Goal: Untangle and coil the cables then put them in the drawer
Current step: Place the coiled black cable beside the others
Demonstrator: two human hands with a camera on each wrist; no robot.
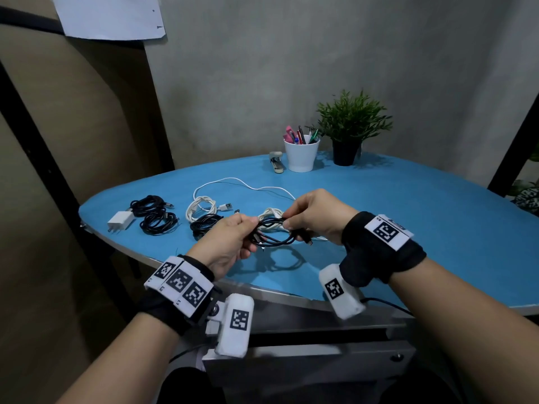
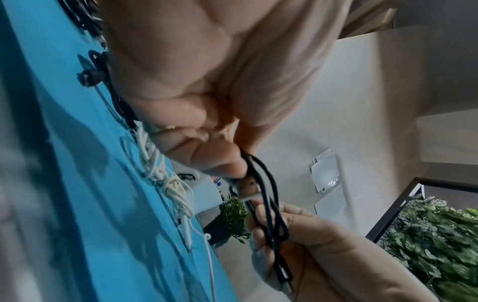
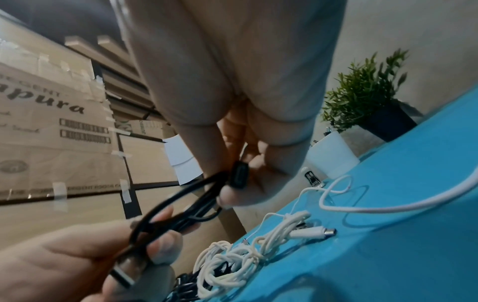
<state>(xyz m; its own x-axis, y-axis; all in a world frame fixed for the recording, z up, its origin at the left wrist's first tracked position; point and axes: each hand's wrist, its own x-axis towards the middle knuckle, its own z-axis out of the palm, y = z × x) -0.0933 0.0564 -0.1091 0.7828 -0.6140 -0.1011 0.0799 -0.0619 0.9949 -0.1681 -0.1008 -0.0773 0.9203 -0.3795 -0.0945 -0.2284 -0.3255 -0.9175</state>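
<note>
A black cable (image 1: 274, 233), looped a few times, hangs above the blue table (image 1: 408, 228) near its front edge, held between both hands. My left hand (image 1: 249, 230) grips the loops at one side, with a USB plug (image 2: 248, 188) sticking out by its fingers. My right hand (image 1: 288, 221) pinches the black connector (image 3: 239, 175) and the loops at the other side. Two coiled black cables (image 1: 153, 212), a black bundle (image 1: 204, 225), a white coil (image 1: 201, 207), a tangled white bundle (image 3: 232, 257) and a loose white cable (image 1: 248, 183) lie on the table. The drawer (image 1: 306, 363) sits under the table's front edge.
A white charger plug (image 1: 121, 221) lies at the table's left end. At the back stand a stapler (image 1: 275, 161), a white cup of pens (image 1: 301, 154) and a potted plant (image 1: 350, 126). Cardboard boxes (image 3: 51, 122) stand to the left.
</note>
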